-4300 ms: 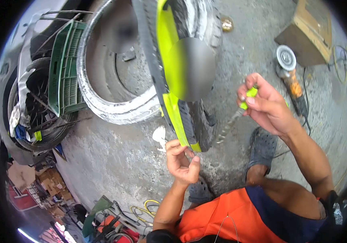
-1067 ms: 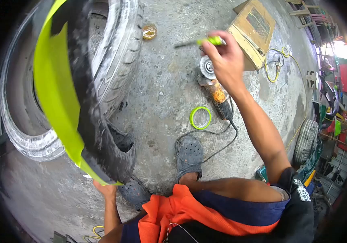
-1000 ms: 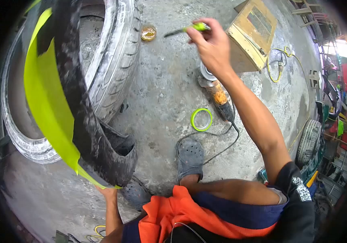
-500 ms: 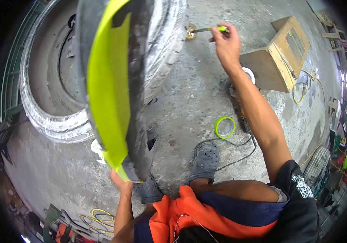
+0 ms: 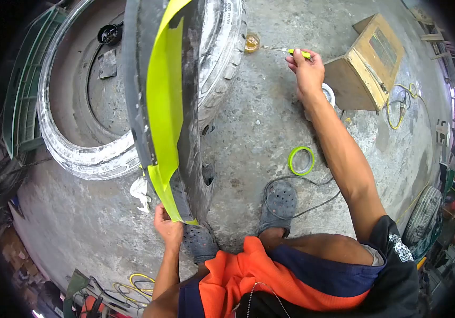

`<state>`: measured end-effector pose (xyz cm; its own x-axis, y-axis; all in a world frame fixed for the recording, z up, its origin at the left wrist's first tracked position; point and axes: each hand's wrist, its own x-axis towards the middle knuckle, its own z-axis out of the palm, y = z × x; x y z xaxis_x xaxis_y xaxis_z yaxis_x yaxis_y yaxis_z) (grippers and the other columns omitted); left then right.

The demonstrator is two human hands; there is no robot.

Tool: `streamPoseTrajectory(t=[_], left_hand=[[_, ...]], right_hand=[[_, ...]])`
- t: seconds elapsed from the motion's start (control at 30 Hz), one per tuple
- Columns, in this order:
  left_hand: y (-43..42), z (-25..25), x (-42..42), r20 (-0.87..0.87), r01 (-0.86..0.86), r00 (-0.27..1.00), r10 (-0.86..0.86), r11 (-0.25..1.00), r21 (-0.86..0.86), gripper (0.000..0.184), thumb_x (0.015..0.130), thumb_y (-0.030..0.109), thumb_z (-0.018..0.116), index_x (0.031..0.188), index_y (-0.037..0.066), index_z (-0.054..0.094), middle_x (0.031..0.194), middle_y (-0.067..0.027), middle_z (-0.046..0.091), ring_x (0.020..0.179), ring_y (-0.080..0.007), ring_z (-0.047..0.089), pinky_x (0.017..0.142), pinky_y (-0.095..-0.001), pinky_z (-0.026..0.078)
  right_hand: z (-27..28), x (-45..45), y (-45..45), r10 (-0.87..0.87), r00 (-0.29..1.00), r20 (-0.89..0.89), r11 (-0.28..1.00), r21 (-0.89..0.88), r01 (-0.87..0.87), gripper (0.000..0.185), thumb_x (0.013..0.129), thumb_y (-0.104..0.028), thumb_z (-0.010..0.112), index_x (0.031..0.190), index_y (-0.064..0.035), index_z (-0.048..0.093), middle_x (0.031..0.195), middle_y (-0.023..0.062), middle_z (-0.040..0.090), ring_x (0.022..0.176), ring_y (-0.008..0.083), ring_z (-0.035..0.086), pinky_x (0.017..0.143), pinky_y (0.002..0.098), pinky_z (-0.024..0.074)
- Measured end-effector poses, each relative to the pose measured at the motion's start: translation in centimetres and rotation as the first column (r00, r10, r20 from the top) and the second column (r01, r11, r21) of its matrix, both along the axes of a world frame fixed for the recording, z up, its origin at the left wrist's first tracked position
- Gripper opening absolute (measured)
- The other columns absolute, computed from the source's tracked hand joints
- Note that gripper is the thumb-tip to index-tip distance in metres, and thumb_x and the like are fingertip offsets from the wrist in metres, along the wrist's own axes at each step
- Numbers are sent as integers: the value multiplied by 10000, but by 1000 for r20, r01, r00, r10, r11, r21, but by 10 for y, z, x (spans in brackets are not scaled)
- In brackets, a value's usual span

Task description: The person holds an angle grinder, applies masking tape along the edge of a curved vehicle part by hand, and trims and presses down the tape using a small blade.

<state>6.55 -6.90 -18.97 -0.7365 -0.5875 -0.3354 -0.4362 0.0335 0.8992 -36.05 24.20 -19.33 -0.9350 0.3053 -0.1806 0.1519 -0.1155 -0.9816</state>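
A long black curved panel (image 5: pixel 189 127), perhaps a vehicle body part, rises upright in front of me. Lime-green masking tape (image 5: pixel 163 100) runs along it, with a loose flap near the bottom. My left hand (image 5: pixel 170 229) grips the panel's lower end at the taped edge, some fingers hidden. In my right hand (image 5: pixel 309 77) is a slim tool (image 5: pixel 297 54) with a yellow-green handle and a thin shaft; its kind is unclear. The tool's tip points left, at or beside a small round container (image 5: pixel 252 42) of amber stuff on the floor.
A whitened tire (image 5: pixel 87 159) lies behind the panel, with a black cup (image 5: pixel 110 34) inside its ring. On the concrete floor are a green tape roll (image 5: pixel 301 160), a cable (image 5: pixel 312 209), a white rag (image 5: pixel 140 193) and a wooden box (image 5: pixel 362 69).
The tool in my right hand has drawn slightly right, away from the container. In view, the panel and my left hand sit a little further right.
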Motion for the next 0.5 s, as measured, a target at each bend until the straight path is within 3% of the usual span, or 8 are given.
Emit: streamPoseTrajectory(t=[0.2,0.3,0.37,0.4,0.5], left_hand=[[-8,-16,7,68,3,998,-3,1000,5,297,888,13,753,1159,-22,636,1164,-112,666,1069,-188,645,970,-319,505],[0,3,-8,142,19,990,-13,999,-41,254,896,43,761,1123,-19,666,1202,-138,685,1101,-203,654,983,-332,510],[-1,-8,-5,-3,51,999,-51,996,-74,214,902,66,761,1085,-18,690,1207,-152,709,1109,-209,666,991,-335,513],[0,-7,-6,-21,43,999,-45,996,-82,201,904,72,759,1074,-16,696,1197,-153,719,1106,-210,672,989,-334,514],[0,-9,-9,-82,12,996,-16,999,-51,175,907,87,755,1049,-2,706,1177,-149,734,1087,-204,683,979,-338,517]], right_hand=[[-8,-18,-10,34,998,46,997,-74,-31,296,982,-73,659,1209,4,485,1022,154,693,865,207,720,721,302,590],[-19,-18,-4,51,996,71,997,-55,-47,298,977,-55,658,1205,3,474,1004,153,692,850,214,721,718,298,590],[-34,-22,12,78,994,77,997,4,-78,295,950,-49,685,1179,-8,504,941,137,711,840,213,720,707,289,582],[-30,-22,18,176,981,80,980,77,-183,271,944,-55,693,1155,5,533,943,141,716,854,219,723,750,303,597],[-20,-15,30,193,979,70,976,-117,-184,222,959,-14,660,1154,25,562,1042,154,710,922,229,719,842,303,602]])
